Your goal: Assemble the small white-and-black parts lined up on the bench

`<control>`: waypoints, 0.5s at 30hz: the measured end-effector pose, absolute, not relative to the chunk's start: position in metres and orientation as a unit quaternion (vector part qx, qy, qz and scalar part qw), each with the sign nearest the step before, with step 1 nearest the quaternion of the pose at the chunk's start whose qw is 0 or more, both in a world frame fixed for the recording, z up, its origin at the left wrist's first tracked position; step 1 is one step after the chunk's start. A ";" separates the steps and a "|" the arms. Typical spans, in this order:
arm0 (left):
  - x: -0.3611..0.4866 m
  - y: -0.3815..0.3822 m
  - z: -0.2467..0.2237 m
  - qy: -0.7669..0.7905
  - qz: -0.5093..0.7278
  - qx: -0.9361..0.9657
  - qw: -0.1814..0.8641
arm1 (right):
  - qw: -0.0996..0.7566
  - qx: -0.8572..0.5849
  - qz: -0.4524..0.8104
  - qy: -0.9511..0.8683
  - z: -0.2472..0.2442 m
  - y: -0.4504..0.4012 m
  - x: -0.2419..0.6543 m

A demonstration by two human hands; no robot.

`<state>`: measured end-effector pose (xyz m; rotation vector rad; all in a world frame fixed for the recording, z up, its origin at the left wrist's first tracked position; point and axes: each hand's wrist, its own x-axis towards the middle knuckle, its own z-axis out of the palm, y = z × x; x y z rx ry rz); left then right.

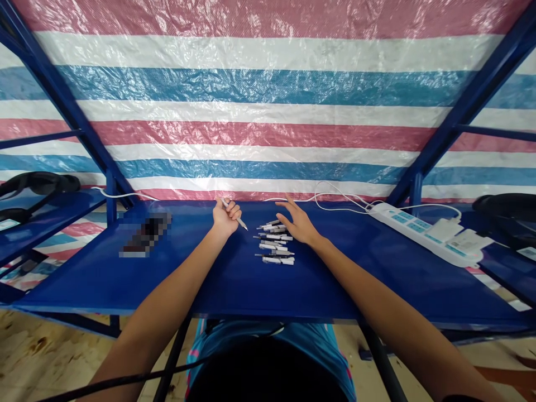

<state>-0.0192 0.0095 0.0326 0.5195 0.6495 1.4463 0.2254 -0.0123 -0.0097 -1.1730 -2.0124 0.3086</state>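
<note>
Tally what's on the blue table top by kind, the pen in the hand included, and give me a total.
Pen held in the left hand: 1
White-and-black pens in the pile: about 10, overlapping too much for an exact count
Power strip: 1
Blurred object: 1
Total: about 13

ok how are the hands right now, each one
left hand: closed, holding a white pen
right hand: open, holding nothing, beside a pile of pens
</note>
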 end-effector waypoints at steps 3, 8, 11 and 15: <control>-0.020 0.008 0.035 0.284 0.636 0.235 0.677 | 0.379 -0.466 0.122 -0.790 -0.012 -0.009 0.228; -0.016 -0.001 0.042 0.277 0.635 0.223 0.686 | 0.357 -0.498 0.121 -0.781 -0.016 0.000 0.238; -0.012 -0.007 0.047 0.275 0.637 0.192 0.694 | 0.332 -0.539 0.123 -0.765 -0.018 0.004 0.246; -0.010 -0.010 0.051 0.277 0.632 0.174 0.703 | 0.273 -0.593 0.124 -0.747 -0.027 0.010 0.253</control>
